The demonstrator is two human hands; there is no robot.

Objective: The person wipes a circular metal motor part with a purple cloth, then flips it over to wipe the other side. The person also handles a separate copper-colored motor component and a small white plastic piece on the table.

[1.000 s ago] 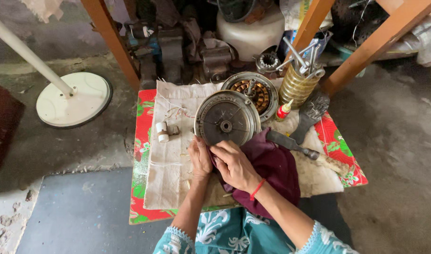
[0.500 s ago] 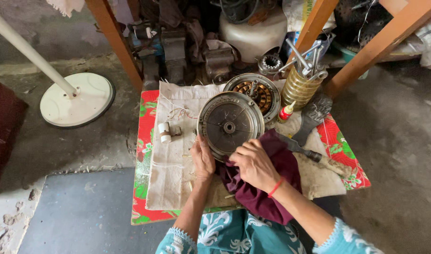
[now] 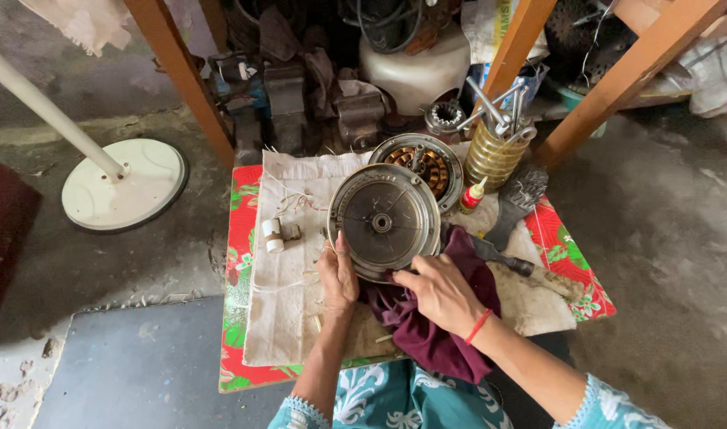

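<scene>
Where the cream cloth (image 3: 288, 318) covers the low desk (image 3: 238, 262), one round metal motor cover (image 3: 384, 221) rests tilted at centre. Left hand (image 3: 337, 274): grip closed on the cover's lower-left rim. Right hand (image 3: 439, 292): grip clamped on a maroon rag (image 3: 435, 334) (pressed against the cover's lower edge). Behind: wound stator (image 3: 427, 163), brush (image 3: 516, 199).

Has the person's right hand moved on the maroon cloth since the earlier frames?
Yes. The right hand slid right, away from the left hand, off the round grey metal motor cover.
</scene>
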